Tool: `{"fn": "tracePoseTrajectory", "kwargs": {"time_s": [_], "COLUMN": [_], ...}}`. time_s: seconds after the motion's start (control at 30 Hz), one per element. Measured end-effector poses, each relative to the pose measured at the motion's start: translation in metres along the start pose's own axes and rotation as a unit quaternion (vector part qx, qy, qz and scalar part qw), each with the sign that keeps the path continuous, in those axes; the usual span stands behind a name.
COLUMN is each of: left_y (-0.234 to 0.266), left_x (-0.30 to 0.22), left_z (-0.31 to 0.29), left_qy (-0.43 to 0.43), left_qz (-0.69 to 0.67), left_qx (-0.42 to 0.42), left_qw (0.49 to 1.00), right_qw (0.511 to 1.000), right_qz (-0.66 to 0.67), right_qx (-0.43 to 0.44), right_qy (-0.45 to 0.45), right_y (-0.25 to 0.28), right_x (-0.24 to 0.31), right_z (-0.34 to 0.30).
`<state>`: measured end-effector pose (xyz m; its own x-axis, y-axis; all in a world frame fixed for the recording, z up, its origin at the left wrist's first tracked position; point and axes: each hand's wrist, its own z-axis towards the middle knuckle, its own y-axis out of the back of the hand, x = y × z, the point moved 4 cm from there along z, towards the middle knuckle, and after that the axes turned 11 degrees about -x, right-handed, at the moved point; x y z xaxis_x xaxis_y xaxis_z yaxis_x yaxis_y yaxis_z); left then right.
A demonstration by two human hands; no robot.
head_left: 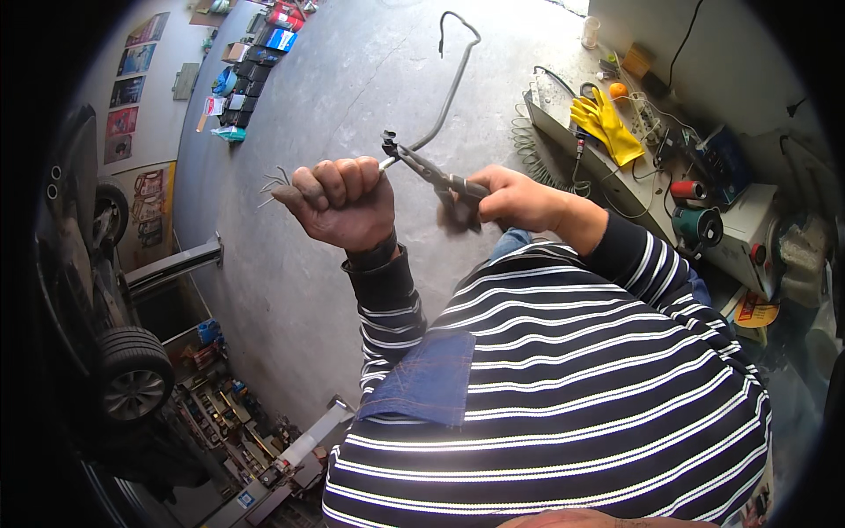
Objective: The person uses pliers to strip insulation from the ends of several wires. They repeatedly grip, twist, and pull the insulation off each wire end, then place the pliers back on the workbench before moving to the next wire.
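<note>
Bent dark rod over grey floor, beyond torso; long axis slants away and rightward, far end hooking back left. Left hand clenched around wires, thin ends splayed past thumb. Right hand grasps pliers, head at rod's near end. Rod slim, smooth.

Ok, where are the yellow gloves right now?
In the head view, the yellow gloves are at upper right, lying on the bench near a round orange object, right of the coiled hose.
</note>
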<state>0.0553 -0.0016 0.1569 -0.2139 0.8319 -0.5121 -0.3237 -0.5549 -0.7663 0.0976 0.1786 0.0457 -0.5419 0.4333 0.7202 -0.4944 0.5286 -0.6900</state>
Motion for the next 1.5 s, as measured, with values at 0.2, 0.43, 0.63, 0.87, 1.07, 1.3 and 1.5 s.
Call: {"fn": "tracePoseTrajectory", "kwargs": {"time_s": [0.2, 0.43, 0.63, 0.87, 1.07, 1.3, 1.5], "left_y": [0.004, 0.002, -0.004, -0.003, 0.003, -0.004, -0.01], "left_x": [0.007, 0.008, 0.007, 0.006, 0.003, 0.002, 0.001], "left_z": [0.003, 0.005, -0.001, -0.006, -0.007, -0.009, -0.01], "left_qy": [0.024, 0.073, 0.115, 0.136, 0.12, 0.138, 0.159], "left_qz": [-0.026, -0.035, -0.077, -0.092, -0.071, -0.061, -0.063], "left_qx": [-0.01, -0.029, -0.037, -0.013, -0.02, 0.0, 0.015], "left_qw": [0.999, 0.996, 0.99, 0.986, 0.99, 0.989, 0.985], "right_qw": [0.68, 0.608, 0.668, 0.71, 0.684, 0.67, 0.745], "right_qz": [-0.579, -0.653, -0.612, -0.57, -0.62, -0.612, -0.568], "right_qx": [-0.252, -0.196, -0.123, -0.073, -0.081, -0.023, 0.02], "right_qy": [0.373, 0.407, 0.405, 0.408, 0.376, 0.419, 0.351], "right_y": [0.02, 0.027, 0.027, 0.025, 0.029, 0.027, 0.027], "right_x": [0.044, 0.059, 0.057, 0.055, 0.054, 0.06, 0.059], "right_z": [-0.017, -0.012, -0.002, -0.001, 0.003, 0.007, 0.007]}}
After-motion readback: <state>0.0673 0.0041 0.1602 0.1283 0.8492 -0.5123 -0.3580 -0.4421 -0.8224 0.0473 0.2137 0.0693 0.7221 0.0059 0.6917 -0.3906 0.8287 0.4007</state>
